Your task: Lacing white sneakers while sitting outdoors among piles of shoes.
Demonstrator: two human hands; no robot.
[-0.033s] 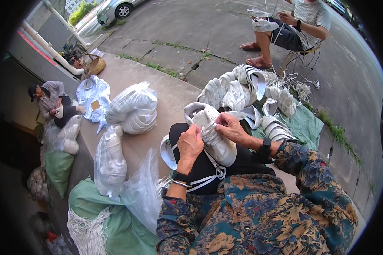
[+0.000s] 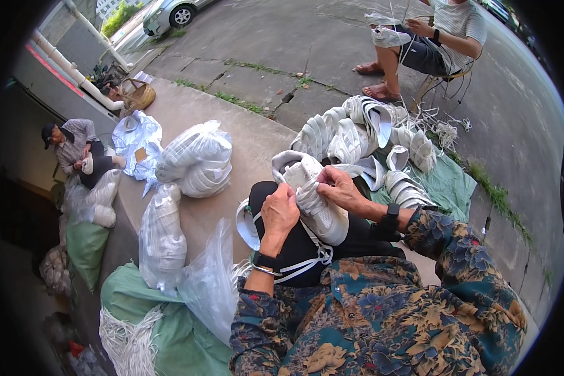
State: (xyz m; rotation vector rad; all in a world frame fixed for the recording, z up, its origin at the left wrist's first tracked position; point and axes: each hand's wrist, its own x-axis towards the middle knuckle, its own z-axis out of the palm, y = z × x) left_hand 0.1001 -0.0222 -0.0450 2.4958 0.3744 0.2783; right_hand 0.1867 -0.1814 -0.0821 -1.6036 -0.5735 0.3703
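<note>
A white shoe upper (image 2: 326, 216) with a mesh toe rests over my dark-trousered lap, its toe pointing toward me. My left hand (image 2: 281, 212) is closed at its left edge, fingertips bent in against it. From the right, my right hand (image 2: 344, 190) pinches the upper near its lacing edge with thumb and forefinger. Whether a lace lies between either hand's fingers is too small to tell. White laces (image 2: 323, 254) hang loose below the upper, across my thigh.
White shoe uppers (image 2: 351, 141) are heaped on a green sheet (image 2: 451, 188) ahead right. Clear bags of uppers (image 2: 197, 160) stand left, near a green sack (image 2: 128, 285) with a bundle of laces (image 2: 131, 338). One person (image 2: 457, 37) sits far right, another (image 2: 78, 147) far left.
The hand of the person seated at the far right has shifted slightly left. My hands and the shoe upper show no visible movement.
</note>
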